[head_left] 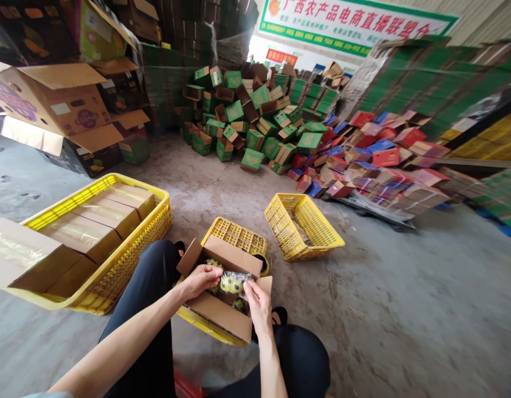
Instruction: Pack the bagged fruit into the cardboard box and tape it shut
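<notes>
Above an open cardboard box (218, 312), a clear plastic packet (233, 283) with a yellow-green, black-spotted item inside is stretched between both my hands. My left hand (202, 280) pinches the packet's left end. Its right end is gripped by my right hand (259, 303), thumb and fingers together. Similar spotted yellow packets (214, 264) lie in the box, partly covered by my hands. The box rests between my knees on a yellow plastic crate (239, 236) that seems to be upside down. Just behind the box's right corner is a round black-and-yellow thing (262, 264).
A yellow crate (164, 218) on the left holds several taped cardboard boxes (89, 229). Another yellow crate (305, 226) stands ahead right. Large cartons (68, 105) are stacked at the left. Heaps of green boxes (251, 127) and red-and-blue boxes (384, 157) cover the floor behind.
</notes>
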A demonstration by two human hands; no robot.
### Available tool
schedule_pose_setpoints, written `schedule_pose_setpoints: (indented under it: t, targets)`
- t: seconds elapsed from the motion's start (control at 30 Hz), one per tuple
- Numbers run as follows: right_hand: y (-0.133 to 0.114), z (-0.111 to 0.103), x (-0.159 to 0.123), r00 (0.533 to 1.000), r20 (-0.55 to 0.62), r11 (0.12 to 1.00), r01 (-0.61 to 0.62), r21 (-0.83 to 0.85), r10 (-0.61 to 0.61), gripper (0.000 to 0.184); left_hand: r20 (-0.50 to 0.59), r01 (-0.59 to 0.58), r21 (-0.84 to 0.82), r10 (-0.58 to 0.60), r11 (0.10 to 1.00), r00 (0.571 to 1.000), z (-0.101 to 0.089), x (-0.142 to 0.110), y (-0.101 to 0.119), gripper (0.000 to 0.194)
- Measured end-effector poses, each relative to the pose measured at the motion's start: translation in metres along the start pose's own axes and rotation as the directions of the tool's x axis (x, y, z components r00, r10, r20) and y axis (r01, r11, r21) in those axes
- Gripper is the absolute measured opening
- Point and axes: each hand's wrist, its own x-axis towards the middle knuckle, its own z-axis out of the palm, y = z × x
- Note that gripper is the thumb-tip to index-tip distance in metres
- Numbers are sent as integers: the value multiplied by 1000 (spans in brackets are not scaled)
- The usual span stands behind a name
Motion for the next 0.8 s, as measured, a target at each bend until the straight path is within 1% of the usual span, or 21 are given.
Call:
schedule_pose_setpoints:
  t: [0.07, 0.13, 0.17, 0.27, 0.33, 0.4, 0.47, 0.5, 0.57, 0.63, 0.67, 0.7, 0.73, 0.8]
  targets:
    - [2, -3, 1, 995, -93, 999, -22, -23, 20, 69, 14, -38, 72, 37, 997, 999, 2, -3, 2, 50]
    - [3, -6, 1, 991, -124, 999, -41, -7, 40, 69, 52, -79, 155, 72, 985, 996, 5, -7, 3, 54]
    - [3, -7, 2, 991, -127, 999, -49, 14, 51, 68, 84, -92, 176, 79, 980, 993, 6, -10, 4, 60]
    - [4, -7, 4, 989, -130, 996, -65, 62, 72, 66, 196, -84, 133, 57, 988, 979, 9, -14, 3, 78]
    - [5, -4, 4, 988, -123, 994, -81, 79, 90, 66, 217, -59, 90, 39, 994, 975, 10, -15, 1, 80]
    - [4, 0, 3, 991, -95, 991, -86, 98, 95, 68, 182, -37, 91, 20, 995, 983, 9, -13, 0, 78]
    - [0, 4, -1, 995, -67, 991, -67, 117, 75, 75, 138, -23, 106, 9, 994, 990, 8, -12, -1, 82]
    - [-3, 5, -4, 997, -40, 991, -54, 121, 59, 80, 121, -18, 116, 4, 993, 993, 8, -12, -1, 84]
    - [-8, 6, -7, 997, 66, 993, -49, 104, 42, 84, 100, -14, 145, -1, 989, 995, 7, -12, 0, 89]
    - [-12, 3, -9, 982, 185, 997, -53, 48, 43, 75, 82, -16, 168, 3, 986, 997, 7, -12, 1, 90]
    - [-13, 1, -8, 976, 213, 999, -51, 18, 46, 68, 69, -25, 168, 13, 985, 998, 7, -12, 2, 90]
    - [-14, -2, -7, 977, 206, 999, -45, -4, 45, 64, 50, -42, 163, 34, 986, 998, 6, -11, 4, 88]
    - [-14, -5, -6, 986, 165, 999, -33, -15, 36, 62, 23, -70, 158, 67, 985, 997, 5, -9, 5, 86]
    - [-14, -10, -3, 999, 35, 1000, 2, -24, -1, 63, -46, -150, 170, 160, 974, 986, 0, -5, 9, 79]
